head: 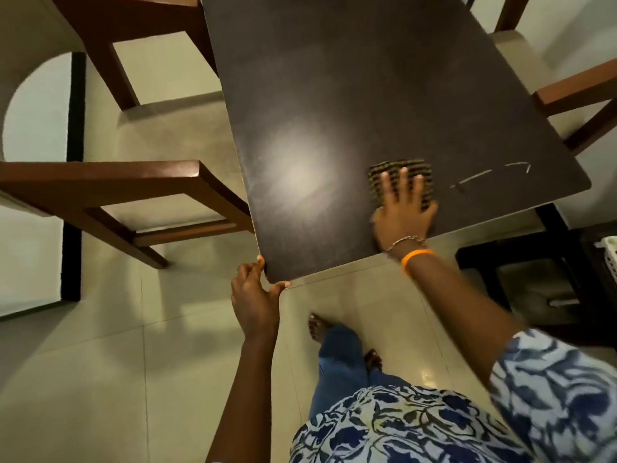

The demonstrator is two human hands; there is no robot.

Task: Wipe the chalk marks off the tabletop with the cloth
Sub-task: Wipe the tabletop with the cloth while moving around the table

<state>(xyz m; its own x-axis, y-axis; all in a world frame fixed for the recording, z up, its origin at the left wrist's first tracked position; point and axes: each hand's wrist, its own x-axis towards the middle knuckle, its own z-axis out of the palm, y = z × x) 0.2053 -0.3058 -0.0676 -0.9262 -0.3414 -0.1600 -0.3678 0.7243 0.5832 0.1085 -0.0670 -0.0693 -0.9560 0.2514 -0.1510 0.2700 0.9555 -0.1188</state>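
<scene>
A dark brown tabletop (pixel 334 95) fills the upper middle of the head view. White chalk marks (pixel 490 177) run in thin strokes near its right corner. A folded cloth with dark and yellowish stripes (pixel 394 168) lies flat on the table just left of the marks. My right hand (pixel 404 212) presses down on the cloth with fingers spread over it. My left hand (pixel 255 295) grips the near corner of the table, thumb and fingers around the edge.
Wooden chairs with pale seats stand at the left (pixel 133 195) and at the right (pixel 581 98) of the table. A dark stool (pixel 527 285) sits low at the right. Pale tiled floor (pixel 100 379) spreads below, with my feet on it.
</scene>
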